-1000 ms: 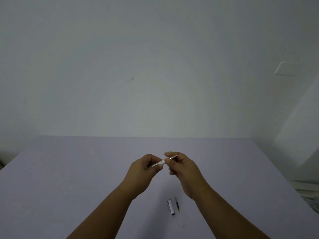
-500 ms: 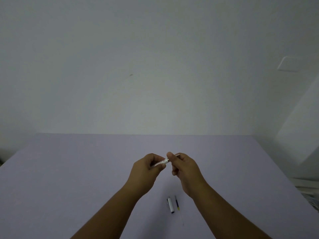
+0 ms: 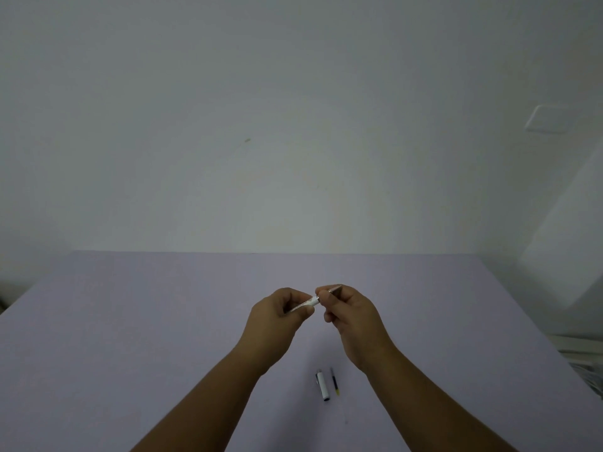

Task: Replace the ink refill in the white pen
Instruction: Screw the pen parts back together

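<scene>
Both my hands hold the white pen barrel point(image 3: 313, 301) above the middle of the lilac table point(image 3: 130, 321). My left hand point(image 3: 277, 316) grips its lower left end, mostly hiding it. My right hand point(image 3: 350, 314) pinches a thin metallic part point(image 3: 335, 289) that sticks out of the barrel's upper right end. On the table below my hands lies a short white pen piece point(image 3: 323, 385) with a clip. Beside it, to the right, lies a thin dark ink refill point(image 3: 335, 382) with a yellowish end.
A pale wall rises behind the table's far edge. A white wall plate point(image 3: 548, 119) is at the upper right. Some light-coloured objects point(image 3: 587, 363) sit past the table's right edge.
My hands have drawn closer together, so less of the thin part shows between them. The view has shifted slightly; the pieces on the table have stayed put.
</scene>
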The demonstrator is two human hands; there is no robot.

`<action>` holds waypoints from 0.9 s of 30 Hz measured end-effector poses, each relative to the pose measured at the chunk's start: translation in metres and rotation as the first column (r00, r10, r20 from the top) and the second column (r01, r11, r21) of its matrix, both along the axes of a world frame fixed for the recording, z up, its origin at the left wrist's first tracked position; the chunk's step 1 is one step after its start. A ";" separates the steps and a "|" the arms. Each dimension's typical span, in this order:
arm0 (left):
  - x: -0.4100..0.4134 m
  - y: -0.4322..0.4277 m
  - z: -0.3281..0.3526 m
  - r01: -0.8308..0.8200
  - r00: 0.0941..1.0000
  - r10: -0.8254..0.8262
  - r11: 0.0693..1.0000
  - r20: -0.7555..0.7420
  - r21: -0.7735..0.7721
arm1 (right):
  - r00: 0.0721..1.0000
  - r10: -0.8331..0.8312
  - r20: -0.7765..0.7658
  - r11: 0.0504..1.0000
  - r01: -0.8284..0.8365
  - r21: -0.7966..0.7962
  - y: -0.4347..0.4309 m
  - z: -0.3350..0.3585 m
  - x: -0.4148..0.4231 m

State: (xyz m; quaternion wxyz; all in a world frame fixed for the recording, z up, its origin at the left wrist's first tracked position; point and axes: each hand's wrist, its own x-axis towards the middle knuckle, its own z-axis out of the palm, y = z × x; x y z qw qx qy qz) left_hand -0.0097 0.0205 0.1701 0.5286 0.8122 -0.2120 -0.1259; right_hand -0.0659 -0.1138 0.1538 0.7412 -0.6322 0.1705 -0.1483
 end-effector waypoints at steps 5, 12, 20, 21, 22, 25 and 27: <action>-0.005 -0.004 -0.003 -0.083 0.943 0.053 0.993 0.328 0.079 | 0.997 -0.061 -0.046 0.991 0.066 0.115 0.002 0.003 0.005; -0.006 -0.004 -0.019 -0.125 0.901 0.058 0.984 0.429 0.128 | 0.983 -0.078 -0.168 0.982 0.105 0.156 0.006 -0.002 0.008; 0.001 0.014 -0.052 -0.174 0.947 0.184 0.983 -0.262 0.063 | 0.877 -0.119 -0.466 0.972 0.008 -0.235 -0.021 -0.062 0.017; 0.001 0.017 -0.057 -0.170 0.925 0.174 0.985 -0.338 0.042 | 0.855 -0.112 -0.506 0.914 -0.112 -0.391 -0.024 -0.079 0.016; 0.001 0.019 -0.059 -0.168 0.902 0.164 0.985 -0.399 0.025 | 0.818 -0.097 -0.567 0.812 -0.265 -0.520 -0.024 -0.094 0.014; 0.001 0.021 -0.067 -0.190 0.851 0.168 0.982 -0.497 0.006 | 0.711 -0.119 -0.693 0.501 -0.560 -0.660 -0.017 -0.138 0.012; 0.002 0.020 -0.070 -0.203 0.820 0.171 0.979 -0.547 0.001 | 0.706 -0.141 -0.694 0.394 -0.603 -0.693 -0.011 -0.156 0.012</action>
